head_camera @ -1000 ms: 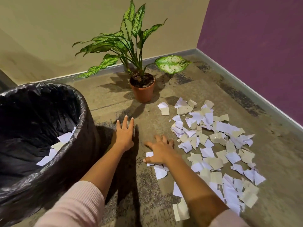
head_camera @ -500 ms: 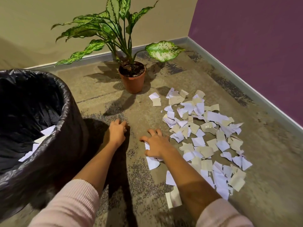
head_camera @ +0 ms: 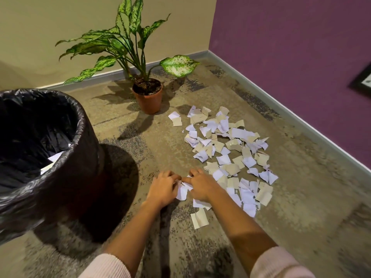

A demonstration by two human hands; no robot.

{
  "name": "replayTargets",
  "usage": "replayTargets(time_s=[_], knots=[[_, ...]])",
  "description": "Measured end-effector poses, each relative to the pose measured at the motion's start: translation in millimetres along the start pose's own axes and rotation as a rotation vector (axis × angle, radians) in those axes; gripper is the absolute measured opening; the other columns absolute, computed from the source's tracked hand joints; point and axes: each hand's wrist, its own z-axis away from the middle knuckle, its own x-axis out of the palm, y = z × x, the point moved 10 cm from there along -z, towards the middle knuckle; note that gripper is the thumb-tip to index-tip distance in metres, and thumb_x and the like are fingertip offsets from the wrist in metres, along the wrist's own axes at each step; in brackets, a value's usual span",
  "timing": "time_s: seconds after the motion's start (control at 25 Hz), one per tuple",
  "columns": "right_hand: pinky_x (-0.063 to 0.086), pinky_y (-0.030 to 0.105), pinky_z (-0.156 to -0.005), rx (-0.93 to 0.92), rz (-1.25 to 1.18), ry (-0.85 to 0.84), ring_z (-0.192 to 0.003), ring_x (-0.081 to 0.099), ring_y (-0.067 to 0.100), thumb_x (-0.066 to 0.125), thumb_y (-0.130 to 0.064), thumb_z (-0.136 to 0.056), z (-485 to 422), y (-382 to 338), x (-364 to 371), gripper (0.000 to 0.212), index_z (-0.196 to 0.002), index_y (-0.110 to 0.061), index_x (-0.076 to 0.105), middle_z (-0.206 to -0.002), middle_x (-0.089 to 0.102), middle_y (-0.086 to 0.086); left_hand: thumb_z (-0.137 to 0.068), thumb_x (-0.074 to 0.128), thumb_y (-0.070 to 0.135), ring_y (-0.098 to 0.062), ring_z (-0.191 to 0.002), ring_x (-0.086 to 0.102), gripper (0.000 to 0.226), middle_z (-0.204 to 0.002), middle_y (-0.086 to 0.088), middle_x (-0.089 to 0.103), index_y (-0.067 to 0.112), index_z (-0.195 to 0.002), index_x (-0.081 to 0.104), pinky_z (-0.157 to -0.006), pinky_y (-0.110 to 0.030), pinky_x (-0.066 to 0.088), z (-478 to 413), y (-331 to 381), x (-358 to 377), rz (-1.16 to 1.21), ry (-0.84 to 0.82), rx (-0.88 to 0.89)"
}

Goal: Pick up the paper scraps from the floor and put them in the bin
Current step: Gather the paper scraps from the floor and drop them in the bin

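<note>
the left hand (head_camera: 163,189) and the right hand (head_camera: 200,186) meet low on the floor, knuckles up, fingers curled inward toward each other. between them sits a crumpled white paper scrap (head_camera: 182,193), and both hands close on it: the left grip pinches its left edge, the right grip covers and holds its right side, with the fingertips of the two hands almost touching above it. whether more pieces are bunched under the palms cannot be told. just behind the right wrist lie a few loose pieces, and a folded beige one lies nearer the person between the forearms. the main spread of torn white and beige paper scraps (head_camera: 226,149) lies on the mottled grey-brown carpet floor (head_camera: 301,197), starting right beside the right hand and running away from it toward the far corner, many pieces overlapping. to the left of the hands, near but not touching, stands a round bin lined with a glossy black plastic bag (head_camera: 80,121); a few pale scraps (head_camera: 54,157) show inside it, low against the liner. beyond the scraps stands a terracotta-coloured plastic pot (head_camera: 149,101) holding a variegated green leafy plant (head_camera: 124,43), one broad leaf hanging out to the right. a beige wall (head_camera: 50,27) rises behind the plant and a purple wall (head_camera: 291,47) on the right, with a grey skirting board (head_camera: 281,105) at its foot. pale pink knitted sleeves (head_camera: 106,266) cover both arms above the forearm.
</note>
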Motion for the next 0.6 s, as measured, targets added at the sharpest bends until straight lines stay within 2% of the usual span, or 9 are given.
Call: replayTargets(time_s=[0.08, 0.12, 0.2, 0.28, 0.36, 0.4, 0.48, 0.56, 0.6], knots=[[0.036, 0.053, -0.104, 0.027, 0.066, 0.021, -0.137, 0.028, 0.03, 0.053, -0.034, -0.091, 16.2, 11.5, 4.6, 0.055, -0.143, -0.037, 0.038, -0.15, 0.031, 0.006, -0.093, 0.045, 0.048, -0.023, -0.128, 0.043, 0.045, -0.137, 0.0, 0.047, 0.033, -0.136, 0.048, -0.103, -0.045, 0.034, 8.1, 14.9, 7.1, 0.011, -0.048, 0.04], [0.028, 0.056, -0.108, 0.04, 0.093, 0.027, -0.138, 0.027, 0.028, 0.05, -0.037, -0.092, 23.5, 17.5, 6.2, 0.052, -0.143, -0.039, 0.038, -0.149, 0.032, 0.005, -0.089, 0.046, 0.06, -0.023, -0.131, 0.041, 0.058, -0.142, -0.001, 0.045, 0.033, -0.141, 0.042, -0.105, -0.046, 0.033, 12.2, 21.5, 10.9, 0.025, -0.085, 0.061], [0.017, 0.057, -0.113, 0.048, 0.109, 0.074, -0.139, 0.026, 0.026, 0.045, -0.045, -0.094, 35.3, 30.2, 2.5, 0.048, -0.142, -0.041, 0.04, -0.149, 0.035, 0.004, -0.068, 0.051, 0.085, -0.028, -0.138, 0.033, 0.103, -0.151, -0.005, 0.033, 0.033, -0.152, 0.022, -0.11, -0.051, 0.029, 20.1, 34.3, 21.2, 0.024, -0.19, 0.103], [0.016, 0.051, -0.115, 0.087, 0.023, 0.192, -0.14, 0.024, 0.025, 0.046, -0.055, -0.091, 47.7, 48.9, -11.1, 0.053, -0.142, -0.043, 0.04, -0.151, 0.034, 0.002, -0.047, 0.055, 0.094, -0.034, -0.141, 0.022, 0.136, -0.158, -0.008, 0.015, 0.032, -0.154, -0.001, -0.11, -0.059, 0.025, 28.5, 46.4, 33.7, -0.106, -0.269, 0.147], [0.018, 0.048, -0.115, 0.179, -0.086, 0.266, -0.144, 0.016, 0.026, 0.051, -0.068, -0.082, 63.0, 77.3, -20.3, 0.067, -0.143, -0.043, 0.036, -0.156, 0.027, 0.001, -0.04, 0.06, 0.093, -0.039, -0.139, 0.022, 0.149, -0.159, -0.014, 0.005, 0.03, -0.153, -0.014, -0.107, -0.061, 0.029, 34.0, 56.8, 45.2, -0.28, -0.286, 0.176], [0.018, 0.05, -0.114, 0.243, -0.123, 0.259, -0.145, 0.011, 0.027, 0.054, -0.074, -0.076, 71.4, 94.3, -18.4, 0.079, -0.145, -0.044, 0.032, -0.159, 0.02, 0.0, -0.041, 0.064, 0.09, -0.04, -0.136, 0.026, 0.152, -0.158, -0.017, 0.006, 0.026, -0.152, -0.017, -0.105, -0.059, 0.033, 34.5, 62.2, 49.8, -0.341, -0.276, 0.179], [0.017, 0.062, -0.112, 0.388, -0.179, 0.164, -0.148, -0.005, 0.032, 0.061, -0.083, -0.059, 88.7, 128.4, -2.9, 0.109, -0.15, -0.045, 0.014, -0.162, 0.001, 0.002, -0.046, 0.074, 0.079, -0.038, -0.13, 0.033, 0.153, -0.15, -0.019, 0.018, 0.021, -0.152, -0.019, -0.101, -0.054, 0.04, 30.3, 68.6, 52.8, -0.386, -0.233, 0.164], [0.014, 0.071, -0.11, 0.506, -0.242, 0.008, -0.146, -0.022, 0.036, 0.071, -0.082, -0.046, 106.2, 158.6, 18.7, 0.135, -0.149, -0.045, -0.008, -0.16, -0.021, 0.004, -0.05, 0.082, 0.068, -0.036, -0.127, 0.033, 0.151, -0.143, -0.017, 0.023, 0.02, -0.153, -0.018, -0.099, -0.05, 0.044, 22.2, 71.8, 53.2, -0.318, -0.23, 0.154], [0.015, 0.071, -0.11, 0.544, -0.272, -0.064, -0.144, -0.026, 0.038, 0.076, -0.078, -0.043, 114.6, 170.9, 29.5, 0.143, -0.148, -0.045, -0.015, -0.158, -0.027, 0.006, -0.053, 0.085, 0.061, -0.036, -0.128, 0.032, 0.149, -0.143, -0.016, 0.022, 0.021, -0.153, -0.016, -0.098, -0.049, 0.045, 17.0, 73.0, 53.6, -0.254, -0.242, 0.148]])
